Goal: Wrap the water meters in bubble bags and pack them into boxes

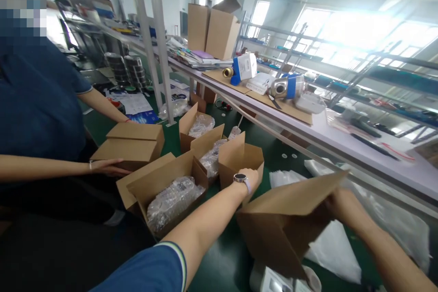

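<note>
My left hand [248, 179], with a watch on the wrist, grips the top edge of an open cardboard box [241, 164]. My right hand [344, 205] holds the corner of a brown cardboard box [284, 221], tilted in the air. Nearer my left forearm, another open box [164, 187] holds a bubble-wrapped item [173, 203]. Two more open boxes [207, 143] [190, 127] stand beyond it, also with bubble wrap inside. To the left, a co-worker's hands [109, 167] rest on a closed cardboard box [132, 146].
A long white-topped workbench [342, 146] runs along the right, holding metal parts, papers and stacked cartons [214, 32]. Loose white plastic bags [331, 251] lie on the green floor [219, 264] below my right hand. Metal shelving [376, 70] stands behind the bench.
</note>
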Tool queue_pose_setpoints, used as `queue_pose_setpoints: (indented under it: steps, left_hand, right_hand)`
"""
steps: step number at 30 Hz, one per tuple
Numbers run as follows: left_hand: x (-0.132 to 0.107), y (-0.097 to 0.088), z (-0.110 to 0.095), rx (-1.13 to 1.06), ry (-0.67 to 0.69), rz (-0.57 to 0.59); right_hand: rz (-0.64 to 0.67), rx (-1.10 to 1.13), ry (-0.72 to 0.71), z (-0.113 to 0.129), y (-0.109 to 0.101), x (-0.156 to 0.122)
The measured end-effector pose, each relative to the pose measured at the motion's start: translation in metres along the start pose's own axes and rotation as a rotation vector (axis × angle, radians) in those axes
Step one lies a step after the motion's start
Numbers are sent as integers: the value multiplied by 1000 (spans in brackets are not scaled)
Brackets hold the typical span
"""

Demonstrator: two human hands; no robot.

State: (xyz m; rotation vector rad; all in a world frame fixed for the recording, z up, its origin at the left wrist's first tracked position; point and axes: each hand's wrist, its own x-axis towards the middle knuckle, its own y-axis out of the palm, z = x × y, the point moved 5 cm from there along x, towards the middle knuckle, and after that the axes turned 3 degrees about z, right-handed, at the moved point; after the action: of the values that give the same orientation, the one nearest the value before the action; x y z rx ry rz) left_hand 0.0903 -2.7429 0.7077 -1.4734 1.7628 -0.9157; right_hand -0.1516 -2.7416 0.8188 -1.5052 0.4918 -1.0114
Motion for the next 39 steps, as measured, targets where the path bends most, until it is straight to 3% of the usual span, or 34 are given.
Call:
queue_pose_setpoints:
  steps: [3, 5, 7, 8, 9, 10, 11, 12, 14, 16, 18, 21, 24, 26, 29, 32, 35, 39]
  left_hand:
    - [-12, -20, 10, -109, -11, -135]
    - [-42, -26, 5, -201, 34, -309]
    - [-88, -26, -10, -365, 266, -566]
    - [-110, -17, -23, -383, 501, -557]
    - [-131, -2, -38, -349, 761, -449]
    - [-146, 18, -47, -292, 910, -290]
    - [-153, 38, -50, -219, 962, -150]
    - [-154, 56, -50, -142, 941, -29]
    - [-141, 83, -41, -25, 773, 98]
    - [-126, 94, -35, 13, 659, 132]
    - [-122, 97, -37, -38, 640, 131]
    - [-137, 113, -46, -291, 585, 167]
    - [-151, 164, -40, -701, 215, 298]
    - [-156, 206, -33, -991, -69, 422]
    - [-155, 243, -34, -1266, -243, 526]
    - [-155, 248, -41, -1294, -310, 497]
    - [-163, 244, -48, -1272, -375, 417]
    - [-176, 240, -54, -1184, -405, 417]
  right_hand:
    - [209, 12, -26, 12, 63, 52]
    - [234, 12, 52, 23, 104, 65]
    - [262, 42, 135, 33, 141, 66]
    - [269, 66, 163, 38, 155, 64]
    - [268, 97, 176, 41, 165, 60]
    - [255, 129, 181, 43, 170, 54]
    - [235, 159, 183, 43, 171, 46]
    - [209, 186, 188, 40, 168, 34]
    - [153, 216, 234, 23, 154, 0]
    - [113, 212, 352, -11, 139, -47]
    - [102, 183, 528, -55, 132, -99]
    - [139, 146, 789, -114, 143, -165]
    - [169, 145, 922, -143, 165, -198]
    - [154, 159, 938, -150, 176, -204]
    - [110, 242, 883, -155, 183, -204]
    - [19, 390, 807, -160, 178, -206]
    - [-120, 539, 759, -155, 157, -208]
    - [-213, 693, 605, -109, 111, -197]
